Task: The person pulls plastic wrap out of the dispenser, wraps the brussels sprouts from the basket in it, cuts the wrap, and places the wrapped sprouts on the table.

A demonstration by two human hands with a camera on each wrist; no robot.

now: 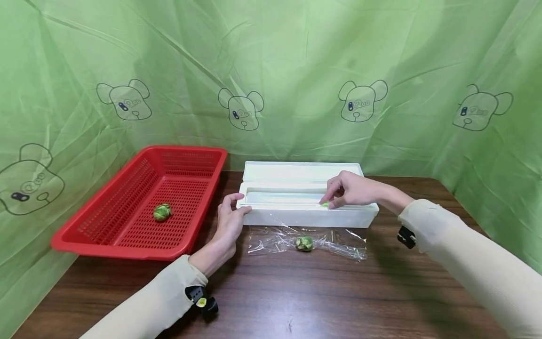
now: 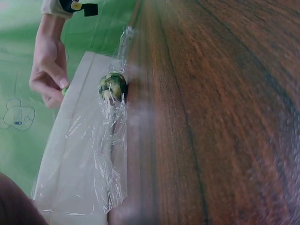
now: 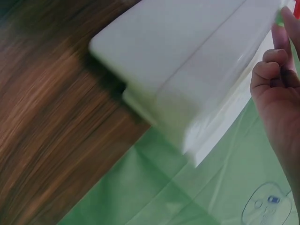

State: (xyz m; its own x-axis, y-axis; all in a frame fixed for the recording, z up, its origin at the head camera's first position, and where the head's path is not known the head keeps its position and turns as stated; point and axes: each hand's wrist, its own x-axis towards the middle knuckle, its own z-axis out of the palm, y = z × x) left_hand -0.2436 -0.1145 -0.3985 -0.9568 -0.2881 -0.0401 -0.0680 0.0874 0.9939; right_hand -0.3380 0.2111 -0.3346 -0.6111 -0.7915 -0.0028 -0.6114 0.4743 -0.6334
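Observation:
A white cling wrap dispenser (image 1: 311, 218) lies across the table with its lid (image 1: 302, 172) raised. My left hand (image 1: 228, 225) grips its left end, thumb over the front edge and fingers at the rim. At the right part of the cutting rail, my right hand (image 1: 348, 189) pinches a small green slide cutter (image 1: 325, 204), partly hidden by the fingers. In front of the dispenser lies a sheet of cling film (image 1: 271, 241), crumpled on the right. A Brussels sprout (image 1: 304, 243) sits at the film's middle; the left wrist view shows film against that sprout (image 2: 113, 86).
To the left stands a red perforated basket (image 1: 203, 207) with another Brussels sprout (image 1: 162, 212) inside. Dark wooden table (image 1: 296, 301) extends in front of the dispenser. A green curtain (image 1: 292, 56) with printed bear heads hangs behind and at both sides.

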